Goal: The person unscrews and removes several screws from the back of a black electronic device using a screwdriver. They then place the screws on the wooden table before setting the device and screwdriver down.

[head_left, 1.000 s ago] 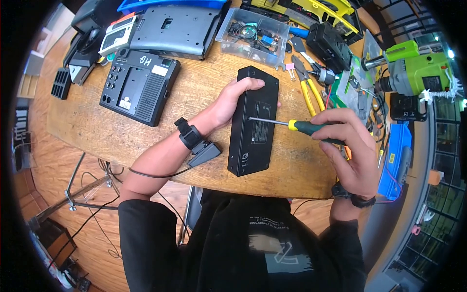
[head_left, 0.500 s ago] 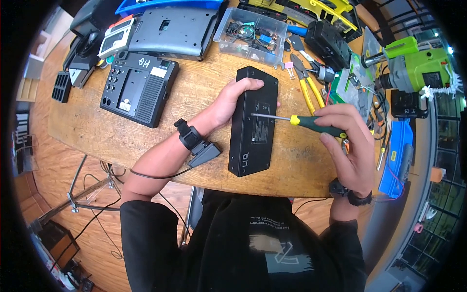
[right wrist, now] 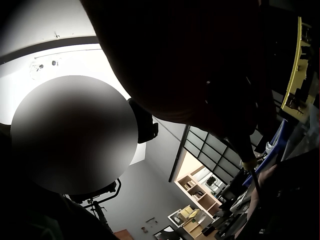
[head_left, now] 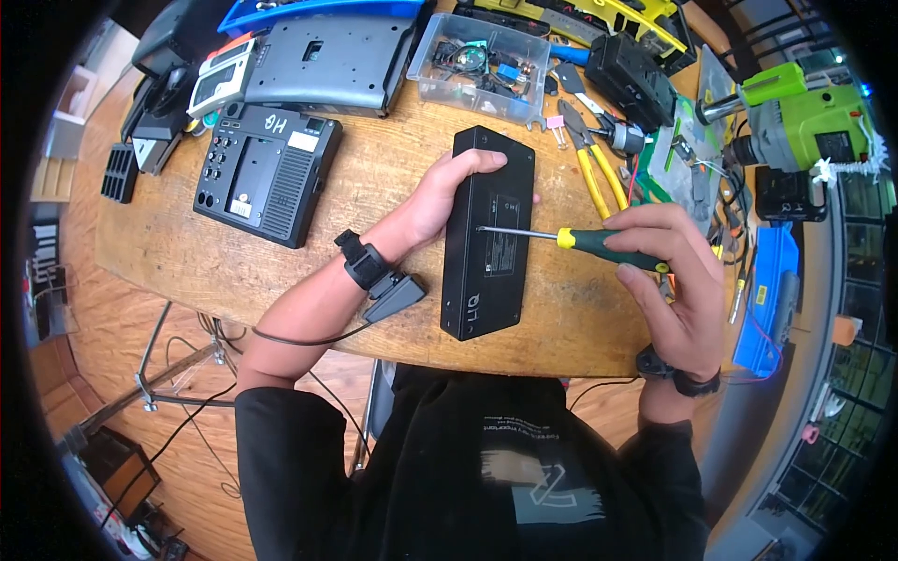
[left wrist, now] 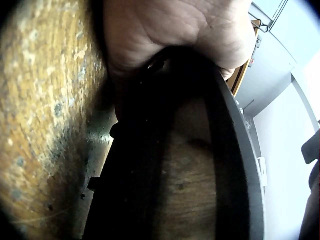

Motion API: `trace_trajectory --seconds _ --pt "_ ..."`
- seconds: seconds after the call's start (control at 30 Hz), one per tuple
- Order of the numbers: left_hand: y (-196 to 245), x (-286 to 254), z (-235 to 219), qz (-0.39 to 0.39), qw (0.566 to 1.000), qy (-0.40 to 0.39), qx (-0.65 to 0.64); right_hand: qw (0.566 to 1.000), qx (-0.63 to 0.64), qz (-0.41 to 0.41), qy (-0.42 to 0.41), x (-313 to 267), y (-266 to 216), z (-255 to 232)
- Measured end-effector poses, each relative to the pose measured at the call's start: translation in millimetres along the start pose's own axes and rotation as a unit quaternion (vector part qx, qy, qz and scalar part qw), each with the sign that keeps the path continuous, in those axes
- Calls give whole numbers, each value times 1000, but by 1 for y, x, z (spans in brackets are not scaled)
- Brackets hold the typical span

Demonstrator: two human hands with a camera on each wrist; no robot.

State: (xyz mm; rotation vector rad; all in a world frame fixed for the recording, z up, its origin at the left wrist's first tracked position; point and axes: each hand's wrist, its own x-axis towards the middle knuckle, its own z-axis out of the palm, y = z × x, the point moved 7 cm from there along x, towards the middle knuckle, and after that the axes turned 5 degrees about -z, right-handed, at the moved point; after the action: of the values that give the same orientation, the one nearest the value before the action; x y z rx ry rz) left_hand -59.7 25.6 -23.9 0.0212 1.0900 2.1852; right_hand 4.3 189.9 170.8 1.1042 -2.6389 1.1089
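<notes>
A long black box (head_left: 491,290) with a printed label and "HQ" lettering stands at a slant at the table's front. My left hand (head_left: 449,192) grips its far end, thumb across the labelled face. In the left wrist view, the palm (left wrist: 175,30) lies against the end of the dark casing (left wrist: 187,165). A screwdriver (head_left: 599,245) with a green handle and yellow collar is pinched in my right hand (head_left: 683,280). Its shaft lies nearly level across the label, tip at a small hole on that face. In the right wrist view the hand is mostly dark.
Left of the box lies a black device (head_left: 267,173) with knobs and a vent. Behind stands a clear plastic bin (head_left: 482,103) of electronic parts. Yellow-handled pliers (head_left: 599,178), a green power tool (head_left: 814,131) and a blue tray (head_left: 767,309) crowd the right side.
The screwdriver tip lifted slightly off the hole half a second ago and is back at it now. My right fingers have shifted on the handle. The left hand and box stay put.
</notes>
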Motion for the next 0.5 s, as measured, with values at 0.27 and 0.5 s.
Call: trace_trajectory --seconds 0.27,0.5 --pt "1 -1 1 -4 1000 -2 0 1000 17 2 0 -1 -1 1" --pt "2 -1 2 -3 1000 1 -2 1000 5 -6 -7 -1 0 0"
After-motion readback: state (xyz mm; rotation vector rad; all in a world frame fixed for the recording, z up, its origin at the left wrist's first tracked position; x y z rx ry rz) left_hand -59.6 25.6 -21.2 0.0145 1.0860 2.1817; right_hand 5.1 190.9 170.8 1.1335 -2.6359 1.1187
